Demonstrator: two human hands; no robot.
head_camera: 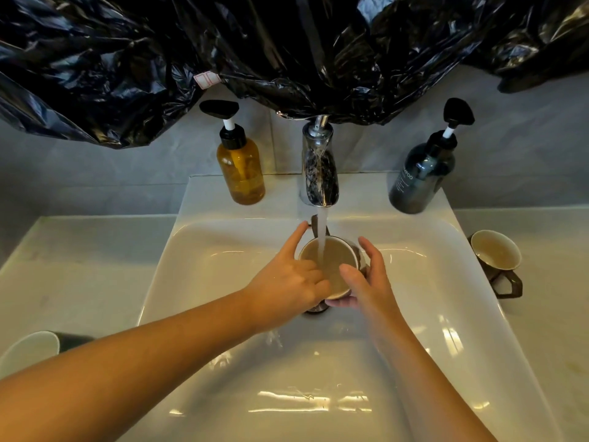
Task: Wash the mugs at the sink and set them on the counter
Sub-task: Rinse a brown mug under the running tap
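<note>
- Centre of frame, under the faucet [318, 167]: one mug [331, 260] held mouth-up in the running water [322, 231], just above the drain [315, 309] of the sink [223, 250]. Probably so the overflow drops straight down.
- Right hand [366, 282]: wrapped round the mug from the lower right, thumb at the near rim, fingers round the far wall and under the base. Looks to be carrying the weight, leaving the other hand free to scrub.
- Left hand [287, 279]: index finger straight along the outer left wall, other fingers bent over the near rim into the cup. Thumb hidden. Reads as rubbing the inner wall under the stream.
- Dark handle [315, 226]: seems to point up-frame toward the faucet, clear of both hands.
- Right edge, on the worktop [548, 282]: second mug [495, 253] tipped on its side, handle down-frame, well apart from the held one. Cannot tell whether washed or waiting.
- Lower left, also on the worktop: third mug [32, 349] on its side, partly behind the left forearm.
- Back ledge: amber pump bottle [240, 167] and dark pump bottle [420, 177] either side of the faucet, untouched, within reach for soap.
- Top of frame: black plastic sheet [287, 43] hanging down to the faucet top.
- Stage, as a judgement: washing this mug; set-down not yet done.
</note>
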